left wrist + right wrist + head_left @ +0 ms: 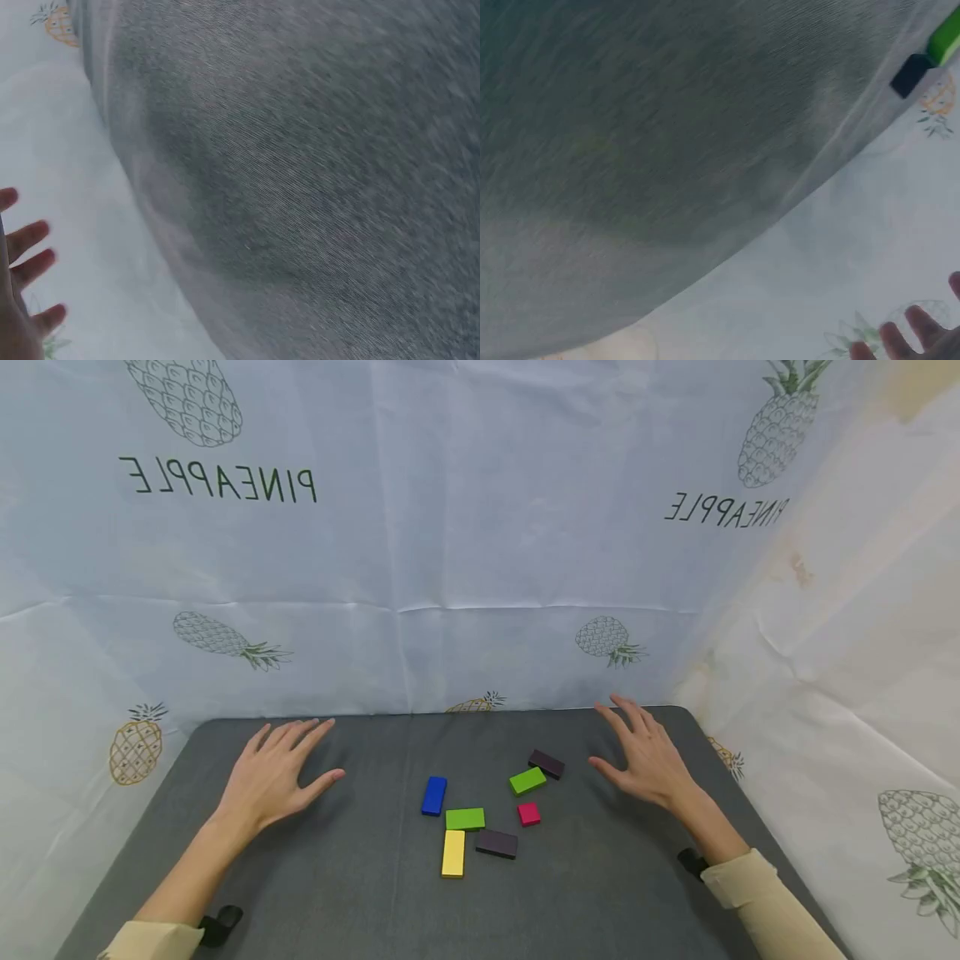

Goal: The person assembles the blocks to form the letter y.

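My left hand (273, 777) hovers over the left side of the dark table with fingers spread, holding nothing. On the right, my right hand (643, 758) is also spread and holds nothing; a black block (546, 764) is the nearest thing to it. That block touches a green block (528, 781), and a small red block (528, 814) lies below them. A blue block (433, 796) lies left of centre. Under it, a second green block (465, 819) meets a yellow block (453, 854) and another black block (497, 844).
The dark grey tabletop (345, 893) ends at a white curtain (480, 527) printed with pineapples, behind and at both sides. A black strap (221, 927) is on the left wrist and another (692, 862) on the right.
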`<state>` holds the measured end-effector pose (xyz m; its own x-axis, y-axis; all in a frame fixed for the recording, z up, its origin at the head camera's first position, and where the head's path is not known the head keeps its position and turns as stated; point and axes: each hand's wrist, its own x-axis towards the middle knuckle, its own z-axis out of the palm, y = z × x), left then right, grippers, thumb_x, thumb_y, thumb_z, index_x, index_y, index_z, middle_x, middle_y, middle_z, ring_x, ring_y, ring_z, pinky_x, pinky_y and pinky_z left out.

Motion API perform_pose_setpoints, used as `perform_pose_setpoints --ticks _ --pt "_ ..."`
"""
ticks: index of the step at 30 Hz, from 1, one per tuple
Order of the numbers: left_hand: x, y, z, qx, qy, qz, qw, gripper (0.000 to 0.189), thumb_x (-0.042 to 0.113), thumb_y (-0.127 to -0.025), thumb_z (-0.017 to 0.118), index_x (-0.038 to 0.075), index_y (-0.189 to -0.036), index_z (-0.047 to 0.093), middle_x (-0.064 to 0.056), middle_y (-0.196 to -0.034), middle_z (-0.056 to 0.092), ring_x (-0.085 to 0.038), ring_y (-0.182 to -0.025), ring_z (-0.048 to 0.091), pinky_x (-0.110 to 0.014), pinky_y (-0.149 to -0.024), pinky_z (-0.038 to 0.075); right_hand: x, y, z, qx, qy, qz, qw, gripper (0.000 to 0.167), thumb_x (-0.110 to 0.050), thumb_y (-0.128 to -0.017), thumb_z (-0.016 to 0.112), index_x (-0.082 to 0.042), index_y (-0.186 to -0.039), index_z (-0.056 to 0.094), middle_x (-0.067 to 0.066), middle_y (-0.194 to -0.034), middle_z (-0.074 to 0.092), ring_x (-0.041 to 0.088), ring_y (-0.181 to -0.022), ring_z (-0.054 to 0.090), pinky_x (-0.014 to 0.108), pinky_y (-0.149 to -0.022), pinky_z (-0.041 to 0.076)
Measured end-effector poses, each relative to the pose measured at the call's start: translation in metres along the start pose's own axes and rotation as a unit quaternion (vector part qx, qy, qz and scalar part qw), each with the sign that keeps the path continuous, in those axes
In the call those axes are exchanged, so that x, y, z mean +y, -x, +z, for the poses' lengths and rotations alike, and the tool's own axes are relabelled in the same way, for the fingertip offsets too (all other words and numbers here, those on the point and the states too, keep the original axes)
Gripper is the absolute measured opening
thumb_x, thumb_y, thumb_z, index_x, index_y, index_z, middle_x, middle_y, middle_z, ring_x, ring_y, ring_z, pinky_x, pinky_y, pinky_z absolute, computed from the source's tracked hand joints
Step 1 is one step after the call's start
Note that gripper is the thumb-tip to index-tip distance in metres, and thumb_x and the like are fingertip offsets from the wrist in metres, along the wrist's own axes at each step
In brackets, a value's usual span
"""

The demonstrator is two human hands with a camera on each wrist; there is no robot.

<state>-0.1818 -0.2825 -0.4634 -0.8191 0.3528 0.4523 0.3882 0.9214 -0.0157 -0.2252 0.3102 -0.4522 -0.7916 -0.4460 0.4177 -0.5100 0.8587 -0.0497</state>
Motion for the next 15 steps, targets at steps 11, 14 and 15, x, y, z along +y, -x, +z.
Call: perform_pose_setpoints --ticks 11,14,15 --pt "0.03 -0.009 0.0 -0.085 0.115 -0.044 0.9887 0.064 0.047 -0.097 0.078 0.014 -0.15 0.064 -0.019 -0.14 0.072 -0.044 -0.127 0.067 -0.069 -0.102 0.05 -0.019 -0.006 -0.001 -0.058 -0.121 0.017 0.9909 0.083 -0.028 -0.093 0.087 -0.013 -0.163 0.046 0.022 -0.165 0.047 0.051 -0.145 0.05 0.071 -0.1 0.052" --pt "0.042 -0.013 0.0 -0.09 0.137 -0.036 0.9858 0.059 0.045 -0.098 0.078 0.013 -0.146 0.068 -0.017 -0.138 0.074 -0.042 -0.124 0.069 -0.067 -0.098 0.053 -0.022 -0.008 0.0 -0.071 -0.147 0.023 0.9863 0.079 -0.026 -0.094 0.086 -0.013 -0.161 0.048 0.02 -0.162 0.052 0.049 -0.145 0.051 0.073 -0.106 0.049" --pt "0.046 -0.014 0.0 -0.09 0.143 -0.034 0.9851 0.057 0.044 -0.098 0.078 0.013 -0.145 0.069 -0.016 -0.136 0.075 -0.041 -0.122 0.07 -0.066 -0.097 0.054 -0.024 -0.009 0.0 -0.075 -0.156 0.024 0.9846 0.077 -0.026 -0.094 0.086 -0.014 -0.161 0.049 0.019 -0.161 0.053 0.048 -0.145 0.052 0.073 -0.108 0.048"
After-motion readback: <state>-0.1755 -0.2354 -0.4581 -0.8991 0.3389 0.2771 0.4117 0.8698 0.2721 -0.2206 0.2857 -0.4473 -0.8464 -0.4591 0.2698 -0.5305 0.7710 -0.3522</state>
